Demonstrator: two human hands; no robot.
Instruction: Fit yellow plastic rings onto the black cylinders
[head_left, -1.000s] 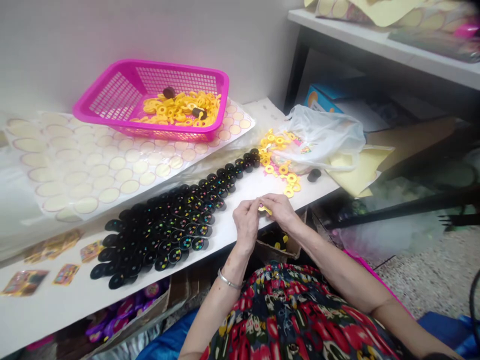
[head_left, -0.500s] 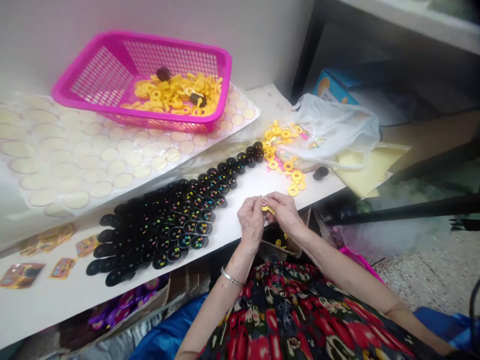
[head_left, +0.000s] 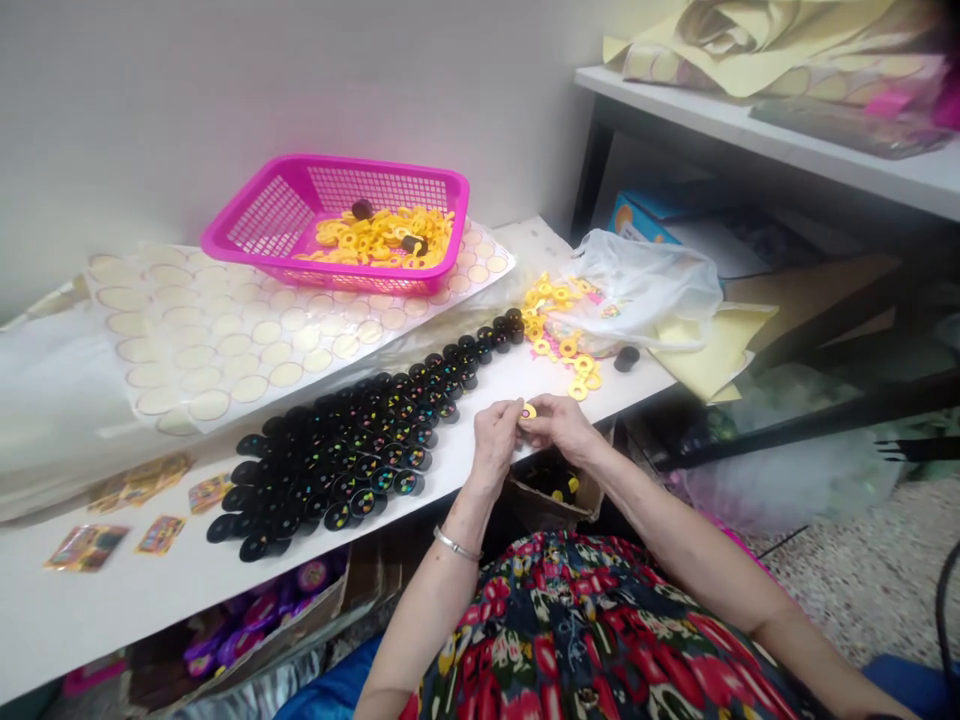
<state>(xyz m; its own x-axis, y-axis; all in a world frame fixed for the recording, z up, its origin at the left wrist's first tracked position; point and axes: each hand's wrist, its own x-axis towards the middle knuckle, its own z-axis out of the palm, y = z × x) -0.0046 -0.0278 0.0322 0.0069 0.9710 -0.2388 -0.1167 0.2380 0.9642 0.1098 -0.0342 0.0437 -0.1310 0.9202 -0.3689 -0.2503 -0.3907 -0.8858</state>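
My left hand [head_left: 495,440] and my right hand [head_left: 561,428] meet above the front edge of the white table [head_left: 480,455]. Both pinch one small yellow ring [head_left: 529,411] between their fingertips. Just left of the hands lies a long bed of black round caps with coloured dots [head_left: 360,440], packed in rows. A loose heap of yellow rings [head_left: 559,335] lies on the table beyond my right hand, with one single black cap [head_left: 626,358] beside it.
A pink basket [head_left: 247,225] of yellow rings stands at the back on a sheet of round stickers [head_left: 225,340]. A white plastic bag [head_left: 645,285] lies to the right. An open cardboard box [head_left: 555,490] sits below my hands. Small picture cards [head_left: 90,545] lie at the far left.
The camera has tilted up and shifted, so the upper shelf shows again. My hands stay together on the yellow ring, which now shows more plainly between the fingertips.
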